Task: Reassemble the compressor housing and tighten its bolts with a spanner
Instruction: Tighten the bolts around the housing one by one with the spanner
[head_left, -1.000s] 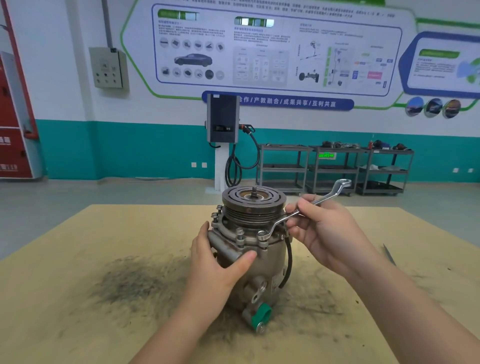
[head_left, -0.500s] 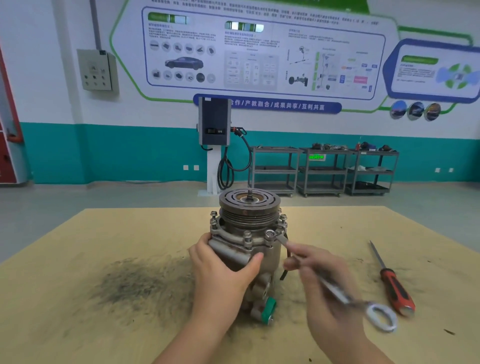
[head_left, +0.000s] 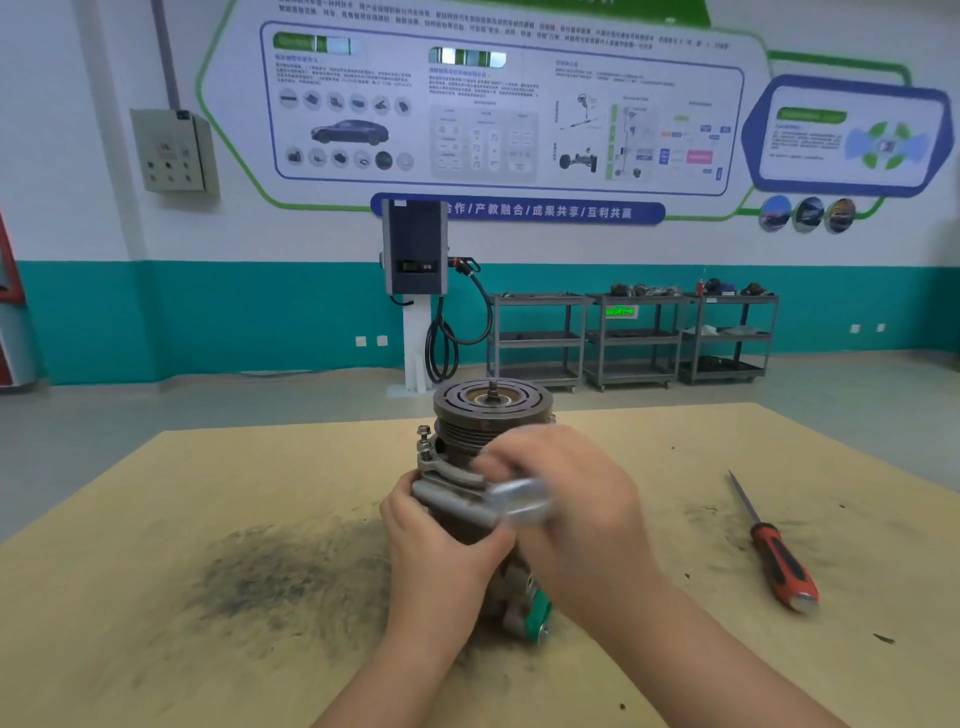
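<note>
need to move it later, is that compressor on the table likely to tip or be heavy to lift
The compressor looks like solid metal, so probably heavy for its size. It stands on end with the wide pulley on top and the left hand gripping it, so it may tip.

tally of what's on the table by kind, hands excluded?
compressor: 1
spanner: 1, blurred, in the right hand
screwdriver: 1, red and black handle
Total: 3
The left hand grips the compressor body.
</note>
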